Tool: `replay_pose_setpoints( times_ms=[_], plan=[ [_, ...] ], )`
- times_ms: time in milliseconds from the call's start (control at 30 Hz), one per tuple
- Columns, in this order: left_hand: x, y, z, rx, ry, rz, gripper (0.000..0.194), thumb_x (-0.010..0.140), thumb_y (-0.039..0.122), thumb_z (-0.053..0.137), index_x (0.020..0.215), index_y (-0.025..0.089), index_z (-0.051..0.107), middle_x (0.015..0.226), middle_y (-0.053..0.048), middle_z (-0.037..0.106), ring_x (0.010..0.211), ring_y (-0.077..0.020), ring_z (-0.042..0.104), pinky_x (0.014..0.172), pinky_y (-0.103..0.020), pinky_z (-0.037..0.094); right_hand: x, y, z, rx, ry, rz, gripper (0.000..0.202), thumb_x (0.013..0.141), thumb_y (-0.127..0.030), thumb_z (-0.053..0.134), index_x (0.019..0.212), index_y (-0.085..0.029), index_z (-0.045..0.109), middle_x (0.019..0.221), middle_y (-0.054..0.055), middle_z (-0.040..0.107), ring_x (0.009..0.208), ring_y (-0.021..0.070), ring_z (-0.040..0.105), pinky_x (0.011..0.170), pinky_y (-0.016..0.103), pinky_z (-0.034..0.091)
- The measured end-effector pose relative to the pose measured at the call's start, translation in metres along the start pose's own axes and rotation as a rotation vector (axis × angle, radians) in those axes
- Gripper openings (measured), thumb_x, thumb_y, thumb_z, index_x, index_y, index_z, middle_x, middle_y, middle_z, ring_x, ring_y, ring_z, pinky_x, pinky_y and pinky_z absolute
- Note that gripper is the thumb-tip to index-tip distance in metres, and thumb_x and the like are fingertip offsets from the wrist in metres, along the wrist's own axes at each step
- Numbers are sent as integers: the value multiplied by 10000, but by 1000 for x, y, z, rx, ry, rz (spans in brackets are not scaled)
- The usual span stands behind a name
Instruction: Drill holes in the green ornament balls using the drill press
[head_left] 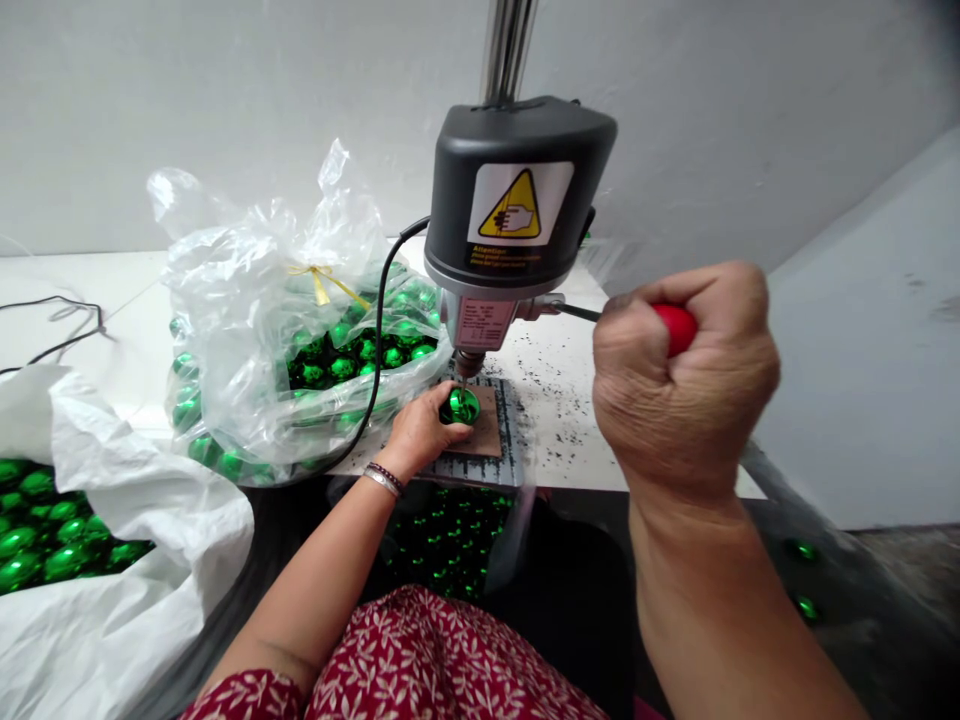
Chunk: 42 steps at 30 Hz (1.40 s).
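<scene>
A dark grey drill press [517,190] with a yellow warning label stands in the middle. Under its chuck [470,365], a shiny green ball [464,405] rests on a brown board [486,430], and the bit comes down to its top. My left hand [426,430] grips the ball from the left between thumb and fingers. Out to the right, my right hand [686,380] is wrapped round the red knob [677,329] of the press's lever. Most of that knob is hidden in the fist.
A clear plastic bag [247,320] of green balls lies left of the press. A white sack [172,540] with more balls is at the lower left. Dark chips dot the white table [562,400]. A black cable [379,340] curves beside my left hand. More balls lie below the table edge.
</scene>
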<state>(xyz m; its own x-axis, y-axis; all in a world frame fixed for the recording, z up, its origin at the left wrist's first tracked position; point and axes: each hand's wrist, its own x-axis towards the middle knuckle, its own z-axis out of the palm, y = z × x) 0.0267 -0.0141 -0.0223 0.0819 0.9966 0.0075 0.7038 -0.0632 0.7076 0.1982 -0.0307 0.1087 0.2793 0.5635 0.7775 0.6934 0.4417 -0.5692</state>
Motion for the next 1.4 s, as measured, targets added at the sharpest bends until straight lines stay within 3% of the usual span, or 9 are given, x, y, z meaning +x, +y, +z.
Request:
replay_pose_setpoints(
  times_ms=[667,833,933,1067,1167,1267,1400],
  plan=[
    [-1,4,-1,37,-8,-46,611,725,292,771,1312,257,606,1200,-67,730,1122,-292,670,973,-376,500,-36,16,14,0,194,-84,139,845,-315,537,779,-201,491,675,-18,544,568,68,481,559,211,399],
    [-2,3,-1,17,-2,-42,609,724,291,760,1312,251,607,1187,-70,733,1107,-294,674,959,-378,505,-55,28,17,34,186,-186,112,845,-282,536,801,-186,499,684,-17,549,584,62,504,548,199,394],
    [-1,1,1,-18,-3,-39,620,717,278,759,1316,234,606,1167,-77,735,1103,-289,672,984,-384,495,-40,23,17,40,210,-167,139,847,-309,522,789,-183,508,676,-14,540,574,59,485,545,198,394],
    [-2,-1,2,-92,-2,-7,611,703,249,755,1295,210,608,1129,-62,734,1060,-259,671,986,-367,491,7,7,16,21,179,-90,254,838,-406,495,775,-162,524,652,-11,499,558,50,417,536,201,350],
    [-12,0,-2,-117,38,25,561,706,223,741,1252,203,614,1120,-46,723,1018,-229,665,953,-343,502,32,1,17,-1,100,-43,269,827,-413,462,764,-155,507,644,-20,472,569,38,381,572,199,336],
    [-31,-1,-11,-122,38,46,566,716,204,734,1266,201,600,1174,-50,710,1062,-217,657,979,-330,491,37,0,17,-10,75,-11,262,816,-411,480,756,-157,506,629,-27,460,567,37,360,575,200,321],
    [-59,-3,-30,-76,-191,77,691,683,230,803,1341,214,591,1322,-85,671,1204,-255,624,1056,-351,460,34,-1,16,5,77,13,248,797,-405,511,756,-160,510,608,-33,458,547,45,368,559,210,310]
  ],
)
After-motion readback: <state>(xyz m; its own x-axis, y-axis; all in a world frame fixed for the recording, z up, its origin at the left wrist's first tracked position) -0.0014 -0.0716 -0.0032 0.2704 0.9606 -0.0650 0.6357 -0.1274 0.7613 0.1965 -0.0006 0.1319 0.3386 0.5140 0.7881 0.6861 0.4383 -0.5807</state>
